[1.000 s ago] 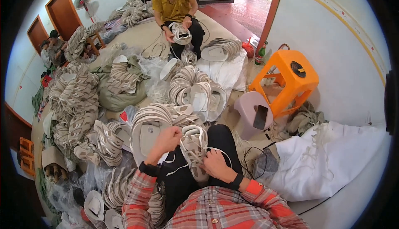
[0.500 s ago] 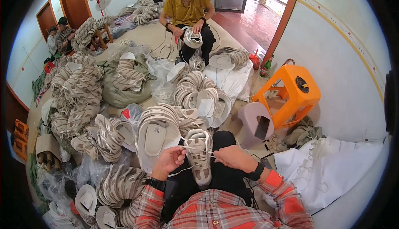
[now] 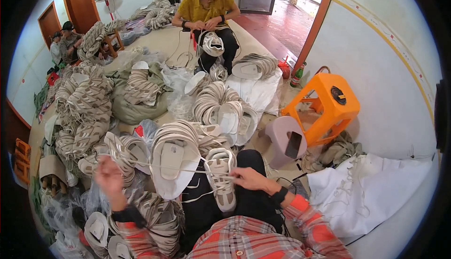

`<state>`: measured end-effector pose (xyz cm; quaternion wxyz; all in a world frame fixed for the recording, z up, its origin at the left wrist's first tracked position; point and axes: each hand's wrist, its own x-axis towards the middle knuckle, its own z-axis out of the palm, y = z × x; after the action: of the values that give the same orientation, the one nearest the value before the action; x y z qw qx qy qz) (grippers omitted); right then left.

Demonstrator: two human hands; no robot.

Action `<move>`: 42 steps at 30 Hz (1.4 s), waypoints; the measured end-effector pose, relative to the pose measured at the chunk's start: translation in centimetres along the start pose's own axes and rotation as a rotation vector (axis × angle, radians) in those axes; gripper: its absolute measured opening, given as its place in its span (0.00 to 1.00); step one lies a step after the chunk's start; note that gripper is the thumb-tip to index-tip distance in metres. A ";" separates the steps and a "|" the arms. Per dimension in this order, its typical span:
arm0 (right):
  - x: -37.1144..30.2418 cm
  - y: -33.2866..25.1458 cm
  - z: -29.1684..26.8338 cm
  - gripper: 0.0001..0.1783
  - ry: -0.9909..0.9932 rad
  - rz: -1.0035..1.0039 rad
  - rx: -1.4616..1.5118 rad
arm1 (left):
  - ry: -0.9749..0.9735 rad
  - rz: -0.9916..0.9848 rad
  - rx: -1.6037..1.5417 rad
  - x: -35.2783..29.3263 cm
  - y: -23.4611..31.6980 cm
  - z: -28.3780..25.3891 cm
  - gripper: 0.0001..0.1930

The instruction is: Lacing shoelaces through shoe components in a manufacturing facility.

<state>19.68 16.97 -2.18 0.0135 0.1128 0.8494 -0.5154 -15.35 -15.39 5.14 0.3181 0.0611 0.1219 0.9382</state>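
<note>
A beige and brown shoe upper (image 3: pixel 221 184) lies along my thighs, toe toward me, partly laced. One shoelace (image 3: pixel 183 169) is drawn out taut to the left from its eyelets. My left hand (image 3: pixel 110 179), smeared by motion, is closed on the far end of that lace, well away from the upper. At the upper's right edge, my right hand (image 3: pixel 250 179) pinches a lace between thumb and fingers. Another lace end hangs loose over my left thigh. Just left of the upper stands a row of nested shoe uppers (image 3: pixel 174 158) with pale insoles.
More uppers are heaped at the left (image 3: pixel 89 94). An orange stool (image 3: pixel 345 101) and a small mauve stool (image 3: pixel 277 139) bearing a phone (image 3: pixel 293 145) stand at the right. White cloth (image 3: pixel 366 188) lies beside me. A co-worker (image 3: pixel 206 7) sits opposite, handling another upper.
My left hand has swung far out to the left, stretching the lace from the upper. My right hand has shifted slightly left, near the eyelets. The co-worker's hands have risen above their upper.
</note>
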 end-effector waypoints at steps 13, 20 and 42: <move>6.3 -1.8 9.6 0.10 0.089 -0.359 -0.224 | 0.063 0.170 0.327 -2.2 -4.3 6.5 0.07; 1.5 -7.1 9.4 0.14 -0.349 -0.142 -0.350 | -0.041 -0.396 1.422 -5.3 -20.1 0.1 0.09; 6.3 -2.4 3.8 0.07 0.365 -0.313 -0.772 | -0.062 0.195 2.021 -6.3 -26.5 -3.9 0.05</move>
<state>12.68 13.65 -2.77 -0.1733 0.0589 0.9746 -0.1288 4.37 0.39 -5.92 0.0426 0.3355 0.8442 0.4158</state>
